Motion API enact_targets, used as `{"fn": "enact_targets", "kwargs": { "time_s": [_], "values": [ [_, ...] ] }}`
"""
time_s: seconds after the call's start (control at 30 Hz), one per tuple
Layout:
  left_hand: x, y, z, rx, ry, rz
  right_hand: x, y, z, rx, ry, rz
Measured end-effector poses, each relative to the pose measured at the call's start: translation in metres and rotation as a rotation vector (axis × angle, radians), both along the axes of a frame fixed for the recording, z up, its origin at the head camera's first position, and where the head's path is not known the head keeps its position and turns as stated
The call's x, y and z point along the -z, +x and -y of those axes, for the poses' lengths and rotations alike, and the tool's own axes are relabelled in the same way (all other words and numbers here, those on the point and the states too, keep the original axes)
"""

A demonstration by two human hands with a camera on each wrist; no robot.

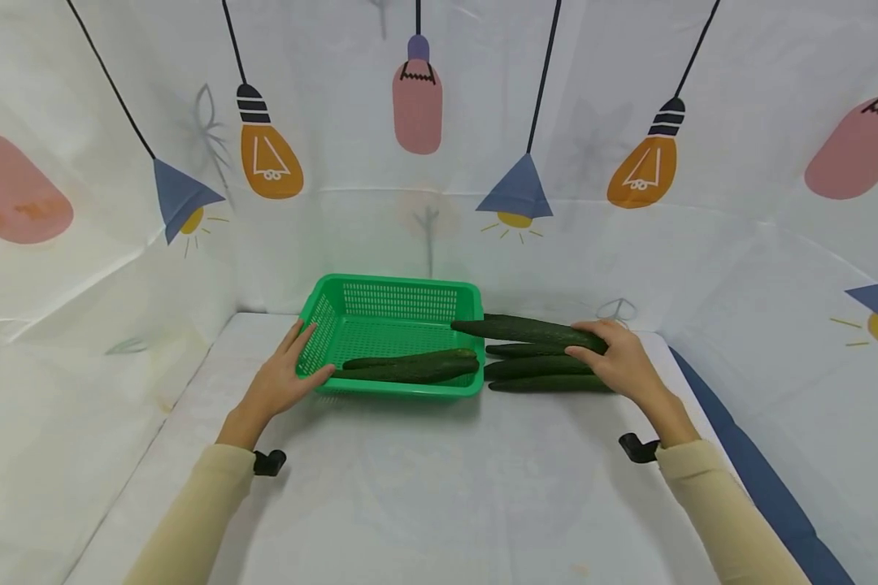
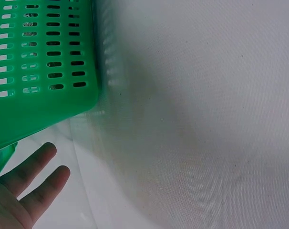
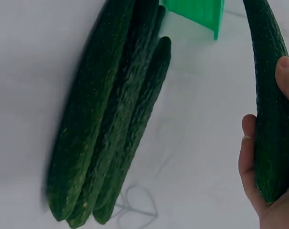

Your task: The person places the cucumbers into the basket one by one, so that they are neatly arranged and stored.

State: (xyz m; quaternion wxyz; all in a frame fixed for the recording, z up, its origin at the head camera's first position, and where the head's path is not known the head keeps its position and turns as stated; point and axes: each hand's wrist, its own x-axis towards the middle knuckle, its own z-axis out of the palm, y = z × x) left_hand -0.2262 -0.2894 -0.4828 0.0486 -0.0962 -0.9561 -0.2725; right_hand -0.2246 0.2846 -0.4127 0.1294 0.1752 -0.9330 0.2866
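Note:
My right hand (image 1: 620, 357) grips a long dark green cucumber (image 1: 527, 329) near its right end, thumb on one side and fingers on the other in the right wrist view. Its far tip reaches over the right rim of the green plastic basket (image 1: 398, 392). Below it, several more cucumbers (image 3: 111, 109) lie side by side on the white table. Two cucumbers (image 1: 417, 370) rest inside the basket along its near wall. At the basket's left end, my left hand (image 1: 281, 382) is spread with its thumb at the near left corner; the left wrist view shows two fingers extended.
The white table (image 1: 424, 487) stands against a white cloth backdrop (image 1: 366, 227) printed with hanging lamps and bulbs. Past the table's right edge runs a dark blue strip (image 1: 757, 479). Black wrist mounts (image 1: 269, 463) are worn at both cuffs.

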Motion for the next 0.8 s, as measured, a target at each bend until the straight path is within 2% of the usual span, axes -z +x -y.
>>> {"fn": "enact_targets", "kwargs": {
  "time_s": [0.3,0.8],
  "values": [
    [-0.003,0.001,0.0,-0.001,0.004,0.011,-0.007,-0.008,0.021,-0.063,0.038,-0.022],
    [0.0,0.002,0.0,-0.009,0.014,0.017,-0.01,-0.026,0.044,-0.194,0.007,-0.183]
  ]
}}
